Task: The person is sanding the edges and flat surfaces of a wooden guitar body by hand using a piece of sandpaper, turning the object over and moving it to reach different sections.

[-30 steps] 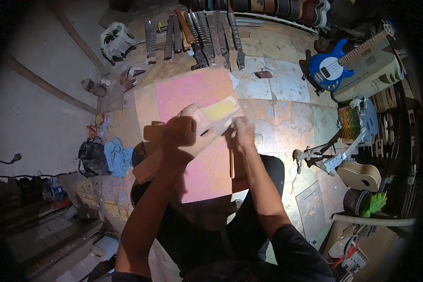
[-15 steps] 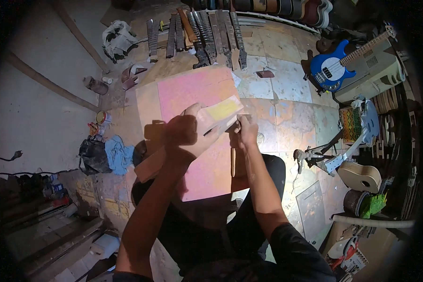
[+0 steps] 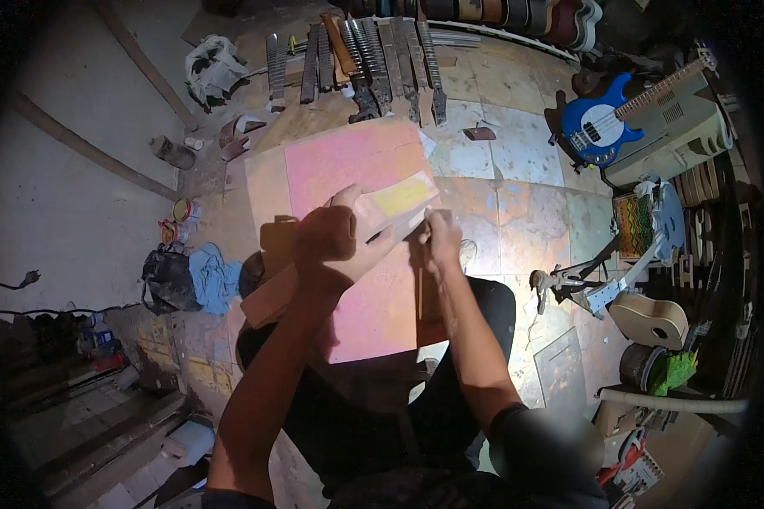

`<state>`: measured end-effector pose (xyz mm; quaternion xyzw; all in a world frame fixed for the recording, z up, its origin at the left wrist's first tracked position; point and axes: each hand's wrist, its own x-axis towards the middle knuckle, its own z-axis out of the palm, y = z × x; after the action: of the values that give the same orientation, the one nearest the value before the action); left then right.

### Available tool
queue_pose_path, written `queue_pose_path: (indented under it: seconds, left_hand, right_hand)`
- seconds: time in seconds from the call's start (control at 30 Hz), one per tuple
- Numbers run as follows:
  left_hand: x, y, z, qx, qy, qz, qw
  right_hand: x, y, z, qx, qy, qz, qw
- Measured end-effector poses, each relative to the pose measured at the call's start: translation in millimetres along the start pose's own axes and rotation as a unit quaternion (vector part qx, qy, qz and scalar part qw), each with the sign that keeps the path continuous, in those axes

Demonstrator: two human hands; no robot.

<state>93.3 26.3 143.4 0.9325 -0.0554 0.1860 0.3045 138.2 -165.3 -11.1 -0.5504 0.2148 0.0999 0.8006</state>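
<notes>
A long wooden piece (image 3: 267, 299) runs slantwise over a pink-and-orange board, its far end pale with a yellow patch (image 3: 403, 197). My left hand (image 3: 335, 242) is closed round its middle and covers much of it. Close against the right side of the far end is my right hand (image 3: 441, 239), slightly blurred, with curled fingers. What sits between those fingers is too small and hidden to make out. The pink board (image 3: 373, 327) lies under both hands, its near edge between my knees.
Several guitar necks (image 3: 369, 68) lie in a row beyond the board. A blue bass guitar (image 3: 601, 123) leans at the far right, with a small guitar body (image 3: 649, 320) nearer. A blue cloth (image 3: 216, 278) lies to the left, beside paint cans (image 3: 187, 210).
My right hand has shifted slightly down and left along the wooden piece's side. My left hand and the wooden piece stay in nearly the same place.
</notes>
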Motion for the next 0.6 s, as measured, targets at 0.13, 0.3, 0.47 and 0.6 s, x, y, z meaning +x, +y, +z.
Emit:
queue_pose_path:
  seconds: [0.13, 0.3, 0.47, 0.6]
  left_hand:
    - [-2, -2, 3, -0.025, -0.012, 0.0, 1.0]
    - [0, -1, 0, -0.022, 0.002, 0.006, 1.0]
    - [-1, -3, 0, -0.009, -0.011, -0.014, 1.0]
    - [-1, -5, 6, -0.012, 0.029, 0.036, 0.999]
  right_hand:
    - [-16, -5, 10, -0.011, 0.001, 0.0, 1.0]
    - [-10, 8, 7, -0.029, 0.002, -0.023, 0.999]
    - [-11, -6, 14, 0.032, 0.004, 0.004, 0.999]
    - [-14, -1, 6, -0.031, -0.012, -0.014, 0.999]
